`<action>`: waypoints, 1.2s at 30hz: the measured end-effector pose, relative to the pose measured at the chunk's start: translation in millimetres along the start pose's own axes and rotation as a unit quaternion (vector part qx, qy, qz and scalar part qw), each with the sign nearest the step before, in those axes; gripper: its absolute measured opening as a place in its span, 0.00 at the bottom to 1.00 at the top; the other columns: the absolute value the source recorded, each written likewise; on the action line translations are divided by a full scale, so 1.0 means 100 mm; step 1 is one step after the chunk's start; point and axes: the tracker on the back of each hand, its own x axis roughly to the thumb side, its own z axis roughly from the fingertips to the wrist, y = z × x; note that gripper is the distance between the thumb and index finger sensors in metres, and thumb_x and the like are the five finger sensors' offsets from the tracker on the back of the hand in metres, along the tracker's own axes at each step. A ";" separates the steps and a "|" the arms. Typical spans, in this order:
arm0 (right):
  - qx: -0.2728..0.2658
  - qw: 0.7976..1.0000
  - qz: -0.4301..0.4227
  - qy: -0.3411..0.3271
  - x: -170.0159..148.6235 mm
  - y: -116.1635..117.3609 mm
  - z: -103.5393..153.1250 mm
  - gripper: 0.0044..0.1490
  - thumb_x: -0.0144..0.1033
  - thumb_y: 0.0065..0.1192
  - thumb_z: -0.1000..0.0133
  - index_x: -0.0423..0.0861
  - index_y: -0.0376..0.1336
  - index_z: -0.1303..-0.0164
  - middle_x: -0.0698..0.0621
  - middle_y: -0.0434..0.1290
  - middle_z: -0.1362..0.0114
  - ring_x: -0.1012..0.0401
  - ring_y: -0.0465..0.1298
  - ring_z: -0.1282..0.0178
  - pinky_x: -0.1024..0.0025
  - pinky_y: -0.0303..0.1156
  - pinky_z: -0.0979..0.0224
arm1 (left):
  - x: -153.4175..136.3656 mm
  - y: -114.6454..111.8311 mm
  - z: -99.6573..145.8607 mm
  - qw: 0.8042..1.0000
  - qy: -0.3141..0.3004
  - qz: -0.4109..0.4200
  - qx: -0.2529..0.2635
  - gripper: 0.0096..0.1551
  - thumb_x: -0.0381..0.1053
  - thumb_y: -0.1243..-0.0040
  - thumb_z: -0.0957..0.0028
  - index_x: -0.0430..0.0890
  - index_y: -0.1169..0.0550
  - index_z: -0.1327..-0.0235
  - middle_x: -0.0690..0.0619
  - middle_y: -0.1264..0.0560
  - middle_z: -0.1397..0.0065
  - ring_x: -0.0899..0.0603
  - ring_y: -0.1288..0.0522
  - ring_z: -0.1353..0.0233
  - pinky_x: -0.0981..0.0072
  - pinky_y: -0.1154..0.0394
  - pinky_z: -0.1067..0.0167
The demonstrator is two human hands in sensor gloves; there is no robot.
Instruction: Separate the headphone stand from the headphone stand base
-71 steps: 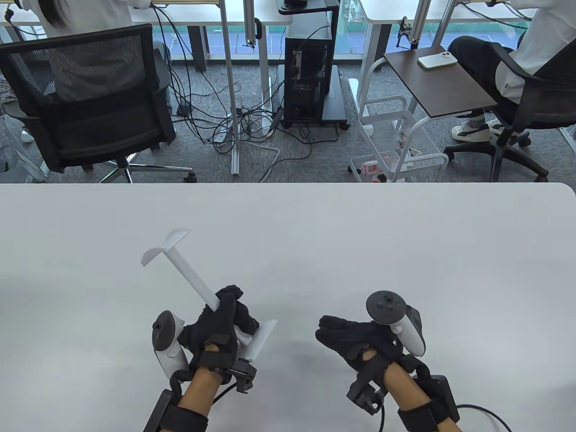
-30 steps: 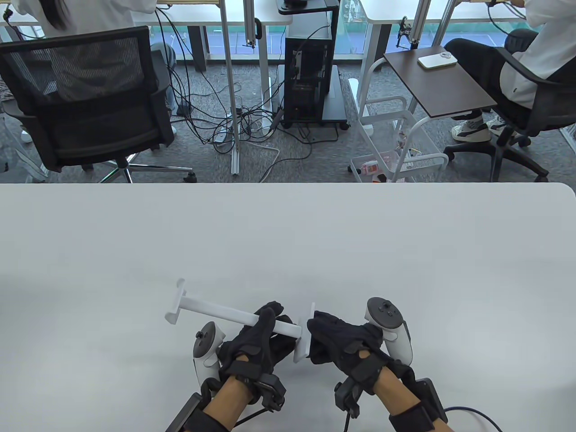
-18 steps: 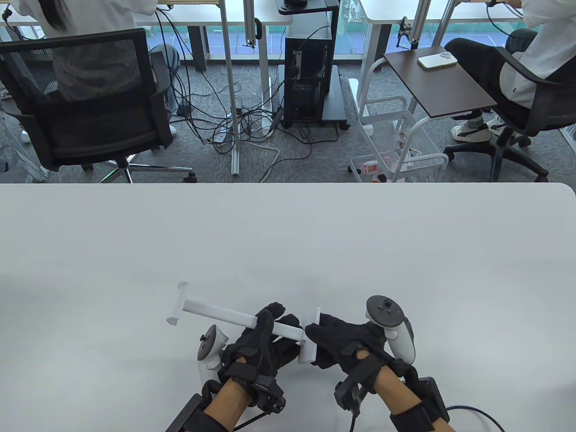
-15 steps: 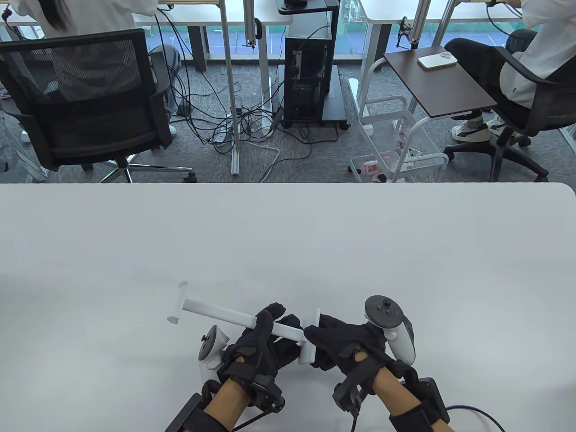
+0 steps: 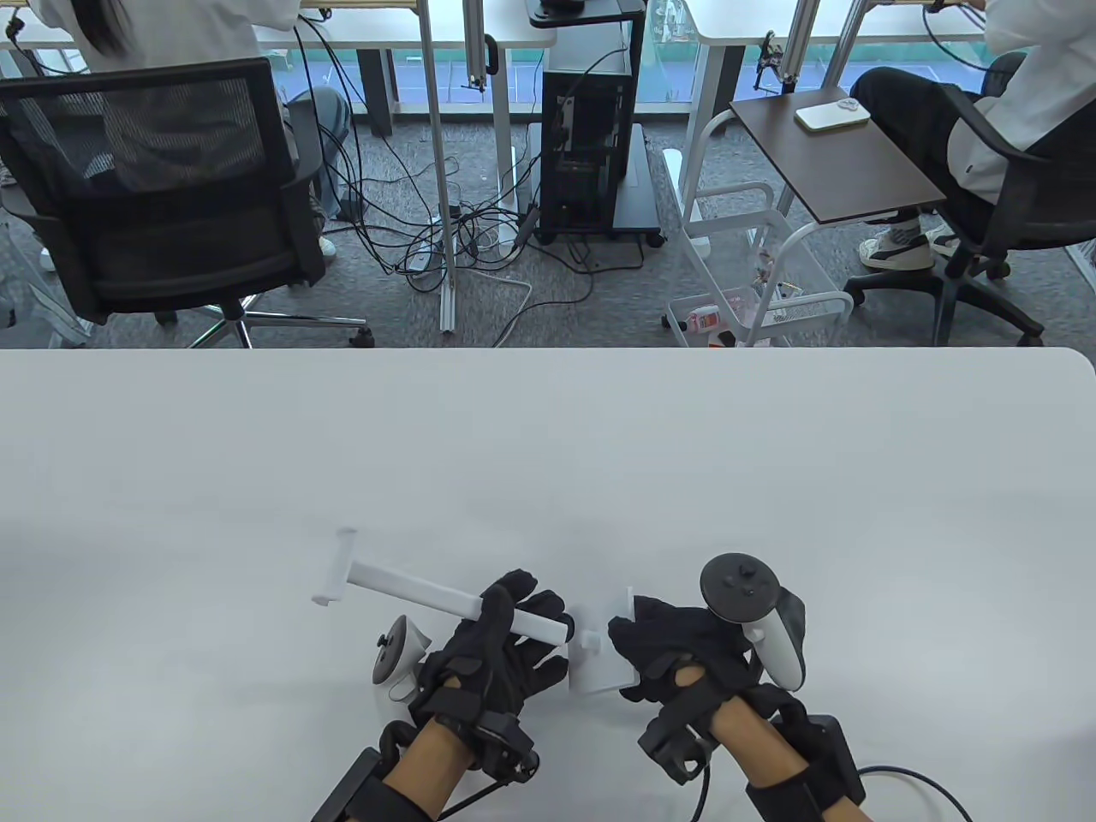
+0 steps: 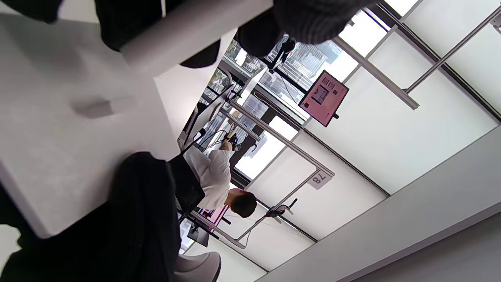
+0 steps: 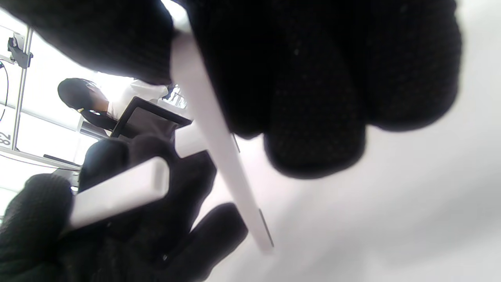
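The white headphone stand (image 5: 411,589), a long bar with a crosspiece at its left end, lies level just above the table. My left hand (image 5: 501,638) grips its right end; the bar's end also shows in the left wrist view (image 6: 188,33) and the right wrist view (image 7: 117,194). The flat white base (image 5: 597,664), with a short peg facing the bar, is apart from it by a small gap. My right hand (image 5: 672,651) grips the base on its right side; the plate also shows edge-on in the right wrist view (image 7: 219,156) and in the left wrist view (image 6: 70,129).
The white table (image 5: 599,445) stretches wide beyond the hands. Past its far edge are office chairs (image 5: 163,188), a computer tower (image 5: 591,154), a white cart (image 5: 753,274) and cables on the floor.
The base has come off the bar's end. My right hand has moved right with the base, opening a small gap. Earlier, my left hand swung the stand from tilted up to level.
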 end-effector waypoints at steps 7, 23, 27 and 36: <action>-0.047 0.999 0.008 -0.004 -0.07 -0.26 0.01 0.34 0.43 0.68 0.51 0.37 0.63 0.41 0.38 0.79 0.58 0.49 0.86 0.64 0.47 0.79 0.56 | 0.43 0.25 0.08 0.950 -0.020 -0.290 0.110 0.34 0.63 0.48 0.51 0.48 0.31 0.35 0.46 0.19 0.44 0.34 0.15 0.45 0.39 0.21 0.46; -0.108 0.991 -0.070 0.029 -0.39 -0.83 -0.01 0.34 0.44 0.67 0.50 0.37 0.62 0.40 0.38 0.79 0.57 0.48 0.85 0.62 0.46 0.78 0.55 | 0.74 0.59 0.02 0.624 0.068 -0.749 0.213 0.42 0.60 0.39 0.54 0.57 0.45 0.29 0.50 0.14 0.56 0.46 0.12 0.81 0.58 0.14 0.78; -0.116 0.989 -0.085 0.030 -0.42 -0.91 0.02 0.34 0.44 0.67 0.50 0.38 0.62 0.40 0.38 0.79 0.56 0.49 0.85 0.62 0.46 0.78 0.54 | 0.72 0.63 0.00 0.600 0.087 -0.767 0.208 0.38 0.59 0.41 0.53 0.65 0.45 0.32 0.50 0.15 0.53 0.46 0.12 0.79 0.58 0.14 0.76; -0.126 0.985 -0.108 0.042 -0.53 -1.06 0.02 0.34 0.44 0.67 0.50 0.38 0.61 0.40 0.38 0.79 0.56 0.48 0.85 0.61 0.46 0.77 0.54 | 0.74 0.68 0.01 0.536 0.097 -0.811 0.215 0.37 0.56 0.38 0.55 0.64 0.40 0.34 0.47 0.15 0.48 0.41 0.10 0.61 0.49 0.15 0.58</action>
